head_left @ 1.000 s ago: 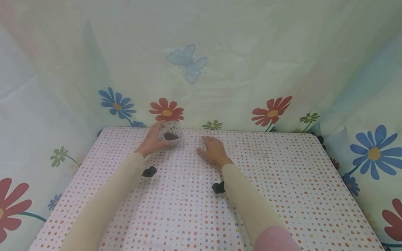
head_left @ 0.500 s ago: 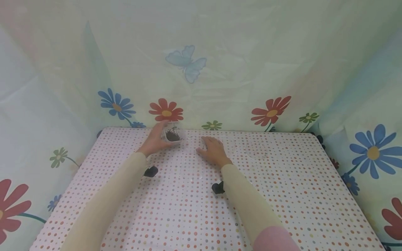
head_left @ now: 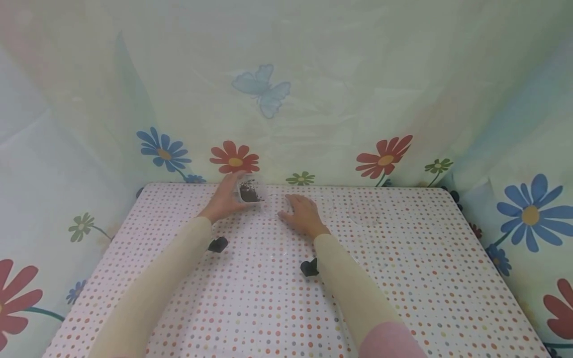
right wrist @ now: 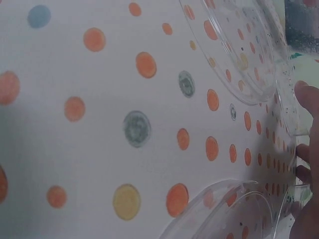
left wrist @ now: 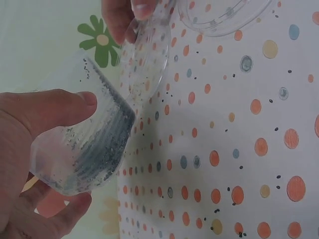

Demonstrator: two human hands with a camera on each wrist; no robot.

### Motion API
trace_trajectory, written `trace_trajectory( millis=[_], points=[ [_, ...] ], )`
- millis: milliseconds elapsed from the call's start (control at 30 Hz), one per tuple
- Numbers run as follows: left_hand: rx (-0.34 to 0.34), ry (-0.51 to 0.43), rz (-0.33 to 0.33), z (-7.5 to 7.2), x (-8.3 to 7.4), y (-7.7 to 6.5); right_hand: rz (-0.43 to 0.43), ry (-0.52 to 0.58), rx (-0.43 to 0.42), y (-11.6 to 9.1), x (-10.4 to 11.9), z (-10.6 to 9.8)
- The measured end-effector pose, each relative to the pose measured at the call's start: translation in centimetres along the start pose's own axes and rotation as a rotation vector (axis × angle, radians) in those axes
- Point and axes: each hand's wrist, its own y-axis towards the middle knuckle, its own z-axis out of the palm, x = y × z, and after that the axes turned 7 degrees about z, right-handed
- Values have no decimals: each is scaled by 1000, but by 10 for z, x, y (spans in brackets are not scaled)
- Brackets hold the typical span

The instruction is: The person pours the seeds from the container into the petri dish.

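My left hand [head_left: 225, 199] holds a clear plastic container [left wrist: 82, 144] between thumb and fingers. Small dark grains [left wrist: 107, 149] are heaped along its lower side as it tilts toward the right hand. The right hand [head_left: 303, 216] grips the edge of a clear round dish [left wrist: 163, 69] at the back of the table, its fingertips at the rim in the left wrist view. The container's lip is close beside that dish, slightly above the table. Most of the dish is too transparent to make out in the head view.
Another clear round dish [head_left: 363, 213] lies right of the right hand. The right wrist view shows two further clear rims, a nearer dish [right wrist: 207, 204] among them. Loose dark specks [left wrist: 278, 187] dot the spotted tablecloth [head_left: 447, 278]. A flowered curtain [head_left: 340, 124] hangs behind the table.
The left hand has moved slightly right and turned the container further onto its side. The grains have shifted toward its lower side. The right hand has stayed in place.
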Motion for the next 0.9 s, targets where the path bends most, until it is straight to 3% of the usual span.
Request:
trace_trajectory(
  millis=[900],
  points=[
    [46,108,53,4,-6,8,-11,-14,-7,1,-2,2]
  ],
)
